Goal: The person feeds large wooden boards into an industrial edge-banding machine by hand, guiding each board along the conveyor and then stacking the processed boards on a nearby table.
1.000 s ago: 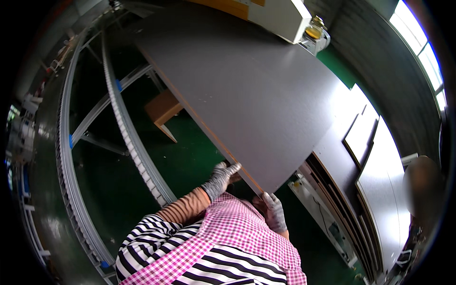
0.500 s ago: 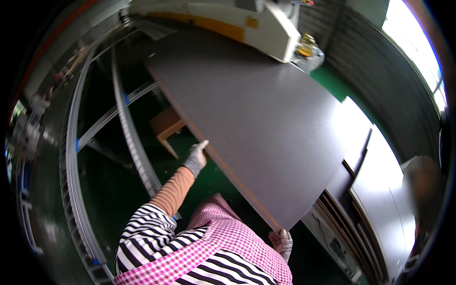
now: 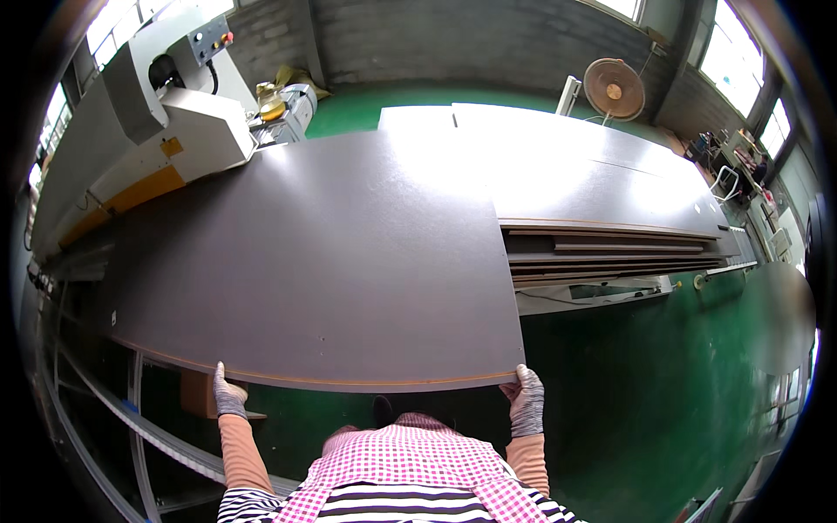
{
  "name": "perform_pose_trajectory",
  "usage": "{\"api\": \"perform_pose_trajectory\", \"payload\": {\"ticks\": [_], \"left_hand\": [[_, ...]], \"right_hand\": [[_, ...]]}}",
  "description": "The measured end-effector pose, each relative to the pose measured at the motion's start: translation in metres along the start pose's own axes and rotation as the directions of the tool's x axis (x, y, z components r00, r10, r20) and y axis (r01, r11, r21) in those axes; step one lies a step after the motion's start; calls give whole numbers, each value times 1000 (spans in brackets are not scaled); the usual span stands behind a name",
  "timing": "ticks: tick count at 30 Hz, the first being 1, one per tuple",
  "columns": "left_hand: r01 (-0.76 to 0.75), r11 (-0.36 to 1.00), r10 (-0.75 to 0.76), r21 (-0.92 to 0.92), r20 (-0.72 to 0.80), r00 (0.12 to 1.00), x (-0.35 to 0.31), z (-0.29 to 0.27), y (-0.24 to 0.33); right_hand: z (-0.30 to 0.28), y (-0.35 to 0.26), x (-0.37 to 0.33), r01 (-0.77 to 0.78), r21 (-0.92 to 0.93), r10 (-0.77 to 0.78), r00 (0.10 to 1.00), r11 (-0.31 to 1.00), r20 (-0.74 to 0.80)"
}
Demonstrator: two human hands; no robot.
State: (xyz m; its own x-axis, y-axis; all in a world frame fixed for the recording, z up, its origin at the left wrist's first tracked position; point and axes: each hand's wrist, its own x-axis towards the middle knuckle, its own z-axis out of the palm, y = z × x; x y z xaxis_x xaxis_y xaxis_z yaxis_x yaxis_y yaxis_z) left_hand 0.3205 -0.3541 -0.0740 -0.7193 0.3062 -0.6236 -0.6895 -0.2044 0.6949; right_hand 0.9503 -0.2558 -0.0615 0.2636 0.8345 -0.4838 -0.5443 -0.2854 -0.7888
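A large dark grey panel (image 3: 349, 261) with an orange-brown near edge lies flat in front of me, reaching to the machine at the far left. My left hand (image 3: 229, 394), in a grey and white glove, grips that near edge left of centre, thumb on top and fingers underneath. At the panel's near right corner, my gloved right hand (image 3: 526, 399) holds on the same way. The fingers below the board are mostly hidden. Both arms stretch forward from my body.
A white machine (image 3: 200, 131) with a yellow stripe stands at the far left. Stacked panels (image 3: 610, 200) lie to the right, beyond the held one. A metal roller frame (image 3: 166, 440) runs at lower left, near a brown stool (image 3: 199, 394). A round fan (image 3: 614, 90) stands at the back.
My view has swung to the right, so the stacked panels and fan now show fully. The panel's near edge now runs nearly level across, with both hands still on it.
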Motion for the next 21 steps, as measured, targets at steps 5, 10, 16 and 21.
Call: {"api": "perform_pose_trajectory", "payload": {"ticks": [5,10,16,21], "left_hand": [[93,991,-97,100,36,995,9,-13,-20],[257,952,-255,165,-32,966,-33,11,-58],[302,953,-297,4,184,937,-119,42,-103],[222,946,-309,238,446,840,-118,29,-167]], "right_hand": [[-18,-25,11,46,48,-38,987,998,-154],[-44,-41,35,96,209,-29,954,973,-300],[-43,-29,45,-19,566,-101,978,824,180],[16,7,-10,-266,382,64,882,885,466]]}}
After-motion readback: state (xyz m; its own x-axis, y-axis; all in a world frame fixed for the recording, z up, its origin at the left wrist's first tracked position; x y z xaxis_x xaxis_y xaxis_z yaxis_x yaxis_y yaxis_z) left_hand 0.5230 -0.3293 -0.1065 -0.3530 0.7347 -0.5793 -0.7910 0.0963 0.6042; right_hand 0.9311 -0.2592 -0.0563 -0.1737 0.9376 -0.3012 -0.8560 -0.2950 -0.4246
